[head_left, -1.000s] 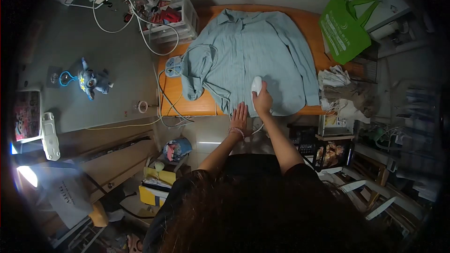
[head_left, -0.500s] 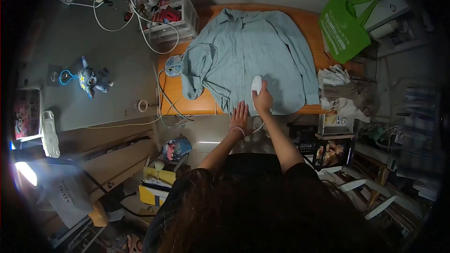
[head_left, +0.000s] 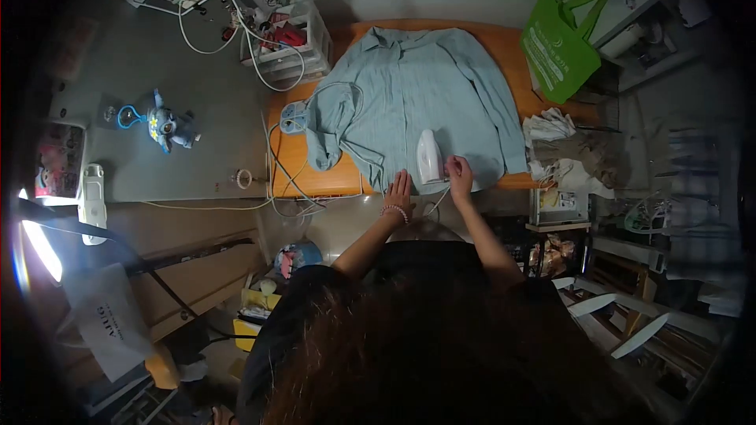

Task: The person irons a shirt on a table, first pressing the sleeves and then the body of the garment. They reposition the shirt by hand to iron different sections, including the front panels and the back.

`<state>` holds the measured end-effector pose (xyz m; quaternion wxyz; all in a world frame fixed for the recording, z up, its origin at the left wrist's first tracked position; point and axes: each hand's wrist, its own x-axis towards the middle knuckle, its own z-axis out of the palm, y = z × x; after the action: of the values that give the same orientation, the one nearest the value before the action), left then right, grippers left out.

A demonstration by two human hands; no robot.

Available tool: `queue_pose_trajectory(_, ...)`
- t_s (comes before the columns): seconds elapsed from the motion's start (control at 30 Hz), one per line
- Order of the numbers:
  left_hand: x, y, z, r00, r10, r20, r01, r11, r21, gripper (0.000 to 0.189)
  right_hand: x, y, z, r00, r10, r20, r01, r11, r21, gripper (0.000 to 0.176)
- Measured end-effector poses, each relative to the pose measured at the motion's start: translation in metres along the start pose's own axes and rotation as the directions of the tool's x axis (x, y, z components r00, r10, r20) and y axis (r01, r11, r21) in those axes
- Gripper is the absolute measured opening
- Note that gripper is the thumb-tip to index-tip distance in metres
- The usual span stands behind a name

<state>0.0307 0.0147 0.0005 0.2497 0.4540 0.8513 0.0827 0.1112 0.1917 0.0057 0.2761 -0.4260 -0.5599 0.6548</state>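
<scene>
A light blue long-sleeved shirt [head_left: 441,79] lies spread on the orange-brown table, its left sleeve folded inward. On its lower front rests a small white handheld iron [head_left: 428,156], narrow end pointing away from me. My left hand [head_left: 399,191] lies flat at the shirt's bottom edge, fingers stretched out, a pink beaded bracelet on the wrist. Just right of the iron is my right hand [head_left: 460,176], off the iron's body, its fingers loosely bent and slightly apart over the fabric. A white cord [head_left: 435,206] hangs from the table edge between my arms.
A blue power strip [head_left: 294,117] with cables sits left of the shirt. Behind it stands a clear plastic drawer unit [head_left: 315,39]. A green tote bag [head_left: 561,51] and crumpled cloths [head_left: 551,124] are at the right. A blue plush toy [head_left: 167,127] is on the grey surface at left.
My right hand has let go of the iron and moved right and down. The iron now sits slightly lower on the shirt. My left hand stays at the hem.
</scene>
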Motion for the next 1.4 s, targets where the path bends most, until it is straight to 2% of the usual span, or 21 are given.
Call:
queue_pose_trajectory(0.07,0.003,-0.002,0.006,1.0,-0.017,-0.018,0.017,1.0,-0.025,0.087,-0.01,0.0,0.004,0.965,-0.236,0.116,0.26,0.919,-0.297,0.032)
queue_pose_trajectory(0.1,0.005,-0.003,0.007,1.0,-0.01,-0.019,0.01,1.0,-0.02,0.087,-0.015,-0.007,0.009,0.965,-0.24,0.109,0.262,0.919,-0.296,0.032)
queue_pose_trajectory(0.17,0.01,-0.006,0.005,1.0,-0.017,-0.009,0.016,0.999,-0.043,0.081,-0.025,-0.027,0.021,0.962,-0.209,0.177,0.27,0.837,-0.476,0.038)
queue_pose_trajectory(0.2,0.013,-0.007,0.003,1.0,-0.015,-0.007,0.015,0.999,-0.039,0.081,-0.024,-0.024,0.023,0.963,-0.208,0.173,0.267,0.84,-0.473,0.038)
queue_pose_trajectory(0.27,0.015,-0.01,0.002,0.997,-0.032,0.065,0.031,0.999,0.02,0.076,-0.023,-0.016,0.029,0.946,-0.291,0.145,0.32,0.752,-0.576,0.039)
queue_pose_trajectory(0.5,0.013,-0.019,0.011,1.0,0.017,-0.001,-0.017,0.997,0.074,0.072,-0.01,-0.012,0.019,0.921,-0.355,0.161,0.377,0.706,-0.6,0.028)
queue_pose_trajectory(0.6,0.013,-0.021,0.011,0.999,0.009,0.036,-0.011,0.999,0.052,0.073,0.007,-0.021,0.006,0.953,-0.278,0.121,0.302,0.821,-0.486,0.031)
queue_pose_trajectory(0.63,0.014,-0.021,0.012,0.999,0.012,0.033,-0.014,0.998,0.058,0.074,0.011,-0.023,0.003,0.952,-0.279,0.126,0.305,0.817,-0.489,0.031)
queue_pose_trajectory(0.7,0.012,-0.017,0.013,0.999,0.017,0.033,-0.019,0.998,0.055,0.074,0.015,-0.029,-0.005,0.93,-0.317,0.188,0.356,0.904,-0.236,0.035)
queue_pose_trajectory(0.73,0.012,-0.016,0.01,0.999,0.012,0.044,-0.015,0.998,0.063,0.075,0.017,-0.034,-0.009,0.93,-0.315,0.191,0.355,0.903,-0.241,0.035)
queue_pose_trajectory(0.83,0.013,-0.019,0.011,0.998,0.009,0.062,-0.015,0.997,0.082,0.076,0.021,-0.049,-0.013,0.914,-0.276,0.296,0.305,0.951,-0.056,0.036)
queue_pose_trajectory(0.97,0.013,-0.018,0.011,0.997,0.006,0.074,-0.012,0.996,0.084,0.077,0.018,-0.065,-0.012,0.9,-0.236,0.367,0.288,0.953,-0.092,0.038)
queue_pose_trajectory(1.03,0.013,-0.019,0.015,0.999,0.013,0.051,-0.017,0.996,0.085,0.077,0.017,-0.067,-0.008,0.898,-0.211,0.386,0.327,0.907,-0.265,0.036)
queue_pose_trajectory(1.07,0.012,-0.02,0.018,0.999,0.016,0.03,-0.018,0.996,0.084,0.077,0.017,-0.069,-0.007,0.899,-0.212,0.383,0.326,0.908,-0.263,0.036)
queue_pose_trajectory(1.13,0.009,-0.021,0.019,0.999,0.033,0.017,-0.034,0.995,0.099,0.077,0.027,-0.064,-0.006,0.811,-0.339,0.477,0.532,0.766,-0.36,0.034)
queue_pose_trajectory(1.17,0.007,-0.021,0.02,0.999,0.048,0.005,-0.049,0.993,0.11,0.077,0.031,-0.061,-0.006,0.813,-0.34,0.473,0.53,0.768,-0.359,0.034)
queue_pose_trajectory(1.23,0.006,-0.024,0.029,0.998,0.058,-0.015,-0.055,0.989,0.14,0.078,0.041,-0.058,-0.006,0.763,-0.32,0.562,0.599,0.676,-0.429,0.035)
queue_pose_trajectory(1.3,0.004,-0.022,0.031,0.997,0.073,-0.035,-0.066,0.983,0.17,0.079,0.05,-0.054,-0.007,0.762,-0.296,0.577,0.599,0.661,-0.453,0.037)
queue_pose_trajectory(1.37,-0.002,-0.009,0.012,0.997,0.059,0.052,-0.068,0.977,0.202,0.066,0.059,-0.048,-0.007,0.759,-0.269,0.593,0.6,0.643,-0.476,0.039)
queue_pose_trajectory(1.4,-0.004,-0.002,0.003,0.997,0.061,0.053,-0.07,0.977,0.203,0.066,0.063,-0.044,-0.004,0.772,-0.287,0.567,0.598,0.628,-0.498,0.038)
